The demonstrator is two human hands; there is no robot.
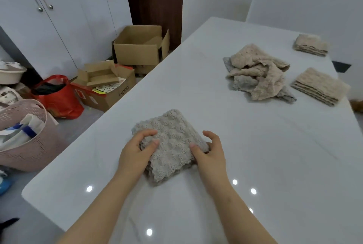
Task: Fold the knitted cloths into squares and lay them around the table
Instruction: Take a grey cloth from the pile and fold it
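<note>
Here, forearms (102, 200) angled inward, left hand (137, 152) gripping folded grey cloth (172, 145), right hand (212, 154) pinching its opposite edge.

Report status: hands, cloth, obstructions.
Left hand, right hand gripping folded grey cloth on table. Unfolded pile waiting beyond. Nothing obstructing hands.

Folded grey cloth (172, 141) (perhaps square)

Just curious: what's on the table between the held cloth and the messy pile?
Nothing; the head view shows bare table between held cloth and pile.
</note>
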